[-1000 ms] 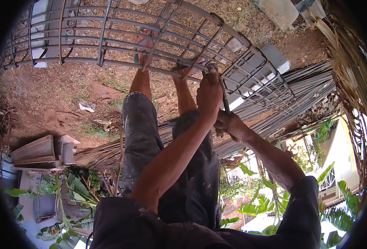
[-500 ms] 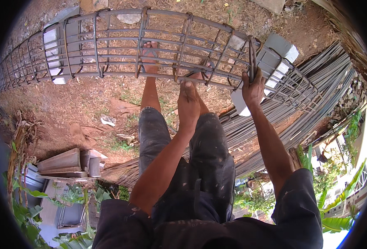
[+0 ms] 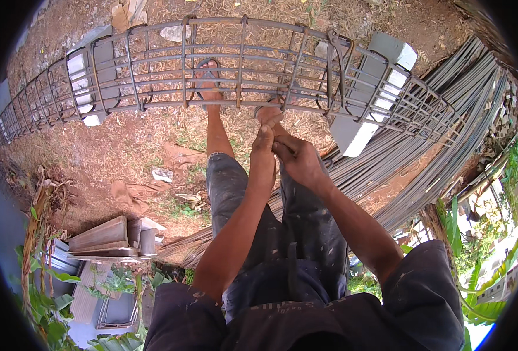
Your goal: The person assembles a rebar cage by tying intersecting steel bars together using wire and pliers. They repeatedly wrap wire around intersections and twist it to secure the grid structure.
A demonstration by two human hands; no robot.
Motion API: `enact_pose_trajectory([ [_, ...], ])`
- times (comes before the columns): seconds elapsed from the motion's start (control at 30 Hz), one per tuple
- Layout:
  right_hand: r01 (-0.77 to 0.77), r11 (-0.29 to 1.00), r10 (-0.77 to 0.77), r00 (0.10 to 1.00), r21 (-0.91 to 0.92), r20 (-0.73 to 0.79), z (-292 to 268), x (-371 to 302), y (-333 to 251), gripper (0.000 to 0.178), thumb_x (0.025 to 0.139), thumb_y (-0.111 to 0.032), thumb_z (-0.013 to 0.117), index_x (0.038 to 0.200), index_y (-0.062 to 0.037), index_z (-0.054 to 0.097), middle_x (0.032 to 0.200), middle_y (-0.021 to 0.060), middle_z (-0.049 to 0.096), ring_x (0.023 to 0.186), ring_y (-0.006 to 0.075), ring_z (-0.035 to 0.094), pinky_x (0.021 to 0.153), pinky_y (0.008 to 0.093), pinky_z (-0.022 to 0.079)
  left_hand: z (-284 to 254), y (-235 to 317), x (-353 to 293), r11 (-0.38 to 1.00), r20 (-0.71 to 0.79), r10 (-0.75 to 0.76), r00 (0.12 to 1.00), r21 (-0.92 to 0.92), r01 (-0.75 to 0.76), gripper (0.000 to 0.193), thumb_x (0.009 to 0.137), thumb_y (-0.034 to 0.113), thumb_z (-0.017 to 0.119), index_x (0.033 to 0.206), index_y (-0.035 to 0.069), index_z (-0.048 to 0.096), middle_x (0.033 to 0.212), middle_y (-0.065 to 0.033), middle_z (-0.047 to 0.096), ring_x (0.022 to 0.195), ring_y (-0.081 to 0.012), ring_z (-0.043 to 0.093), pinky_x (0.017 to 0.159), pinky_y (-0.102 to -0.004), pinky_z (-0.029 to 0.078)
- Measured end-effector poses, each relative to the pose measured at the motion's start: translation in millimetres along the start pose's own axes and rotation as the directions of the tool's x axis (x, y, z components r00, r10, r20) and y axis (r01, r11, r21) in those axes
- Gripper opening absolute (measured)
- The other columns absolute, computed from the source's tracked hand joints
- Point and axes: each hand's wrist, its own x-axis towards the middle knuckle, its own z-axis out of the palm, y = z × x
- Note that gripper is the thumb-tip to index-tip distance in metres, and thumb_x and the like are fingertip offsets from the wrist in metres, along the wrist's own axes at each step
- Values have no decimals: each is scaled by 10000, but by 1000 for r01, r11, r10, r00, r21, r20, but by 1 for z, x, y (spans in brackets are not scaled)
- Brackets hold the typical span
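Observation:
A long cage of steel rebar [image 3: 215, 89] with square stirrups stretches across the far side in front of me. Just on my side of its near bars, my left hand [image 3: 263, 153] is closed in a pinch, thumb up. Close against it, my right hand [image 3: 298, 159] is closed too, thumb and forefinger pressed together at the left fingertips. Whatever the fingers hold is too thin to make out. A pair of pincers [image 3: 331, 73] rests on the cage to the right, its handles apart and no hand on it.
Grey-and-white blocks [image 3: 369, 88] support the cage on the right, and others [image 3: 89, 88] on the left. A large bundle of loose steel rods [image 3: 381, 169] lies to my right. Wooden boards [image 3: 104, 240] are stacked at the lower left. My feet stand beneath the cage.
My right hand has let go of the pincers, leaving them on the cage, and moved left to meet my left hand. The left hand has come slightly nearer, away from the bars.

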Motion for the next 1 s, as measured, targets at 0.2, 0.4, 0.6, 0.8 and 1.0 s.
enact_pose_trajectory([
  [0.2,-120,966,128,991,231,-23,11,-1,-2,146,935,-72,558,1040,10,616,796,20,605,666,88,479,605,258,415,-37,24,-7,944,182,-222,958,-205,258,520,971,421,500,1264,-7,533,1219,-82,572,1100,-186,515,964,-352,396],
  [0.4,-123,992,126,982,31,-142,22,5,-31,152,924,-122,579,967,18,623,778,79,592,699,115,512,611,303,432,-37,48,11,899,86,170,982,394,-190,333,922,262,597,1144,17,631,1160,-120,609,1089,-264,560,911,-383,454],
  [0.6,44,915,-196,917,-402,-347,57,91,-31,145,888,-120,563,970,-45,656,888,164,658,812,344,659,701,427,521,-111,101,63,242,304,412,859,872,-425,187,881,128,560,909,-12,680,973,-200,636,970,-377,583,882,-442,457],
  [0.8,-23,549,78,997,-836,23,85,198,-68,319,851,-102,504,1143,-92,632,976,166,673,901,354,664,772,439,542,-188,146,111,82,286,428,857,933,-352,205,847,36,531,984,-35,666,1030,-226,640,961,-405,596,851,-452,475],
  [1.0,253,501,-26,960,-828,277,103,232,-69,262,848,-106,526,1084,-112,639,936,159,680,903,360,663,766,464,539,-194,120,147,127,208,506,837,942,-311,165,800,125,585,857,9,687,843,-192,662,858,-360,625,812,-461,479],
])
